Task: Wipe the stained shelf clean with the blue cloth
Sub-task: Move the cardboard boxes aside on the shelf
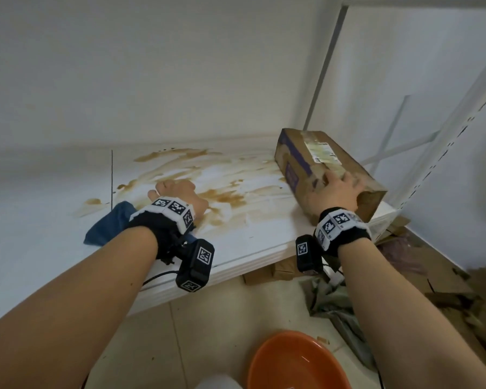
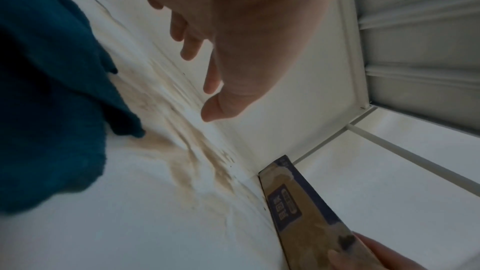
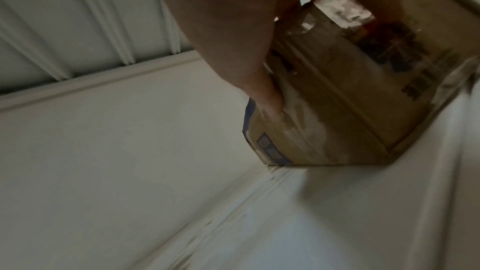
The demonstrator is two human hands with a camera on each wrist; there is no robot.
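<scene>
The white shelf (image 1: 264, 237) is smeared with brown stains (image 1: 222, 196) across its middle and back. The blue cloth (image 1: 110, 226) lies crumpled on the shelf under my left wrist, also seen as the blue cloth (image 2: 52, 89) beside the palm. My left hand (image 1: 176, 189) hovers over the stains with fingers relaxed and spread, holding nothing; the left wrist view shows the left hand (image 2: 197, 73) apart from the cloth. My right hand (image 1: 338, 185) grips a worn cardboard box (image 1: 314, 161) at the shelf's right end, its thumb (image 3: 267, 100) pressed on the box's side.
A white upright post (image 1: 323, 63) stands behind the box, with the wall close behind the shelf. On the floor below are an orange basin (image 1: 298, 360), a grey rag (image 1: 328, 301) and cardboard scraps (image 1: 446, 290).
</scene>
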